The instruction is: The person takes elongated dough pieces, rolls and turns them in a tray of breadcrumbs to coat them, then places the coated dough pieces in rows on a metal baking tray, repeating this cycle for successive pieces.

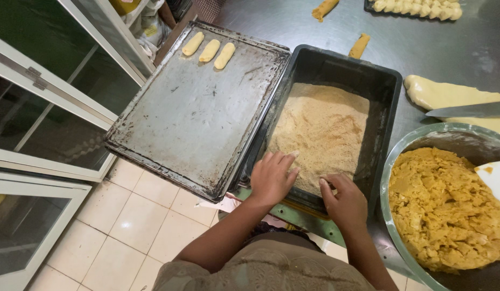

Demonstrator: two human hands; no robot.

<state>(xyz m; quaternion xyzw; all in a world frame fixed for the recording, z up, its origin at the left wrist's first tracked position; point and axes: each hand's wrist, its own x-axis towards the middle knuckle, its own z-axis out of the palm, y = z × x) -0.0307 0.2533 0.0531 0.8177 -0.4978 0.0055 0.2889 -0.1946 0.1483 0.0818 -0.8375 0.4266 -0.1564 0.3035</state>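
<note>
Both hands reach into a black rectangular tub filled with pale breadcrumbs. My left hand rests palm down on the crumbs at the tub's near edge, fingers spread a little. My right hand is beside it, fingers curled down into the crumbs; whatever lies beneath them is hidden. To the left lies a worn metal baking tray with three crumb-coated oblong pieces in a row at its far end.
A large green-rimmed bowl of yellow-orange filling sits at right. Flat pale dough with a knife blade lies beyond it. More coated pieces and a far tray of them sit on the steel table. Glass cabinet doors stand at left.
</note>
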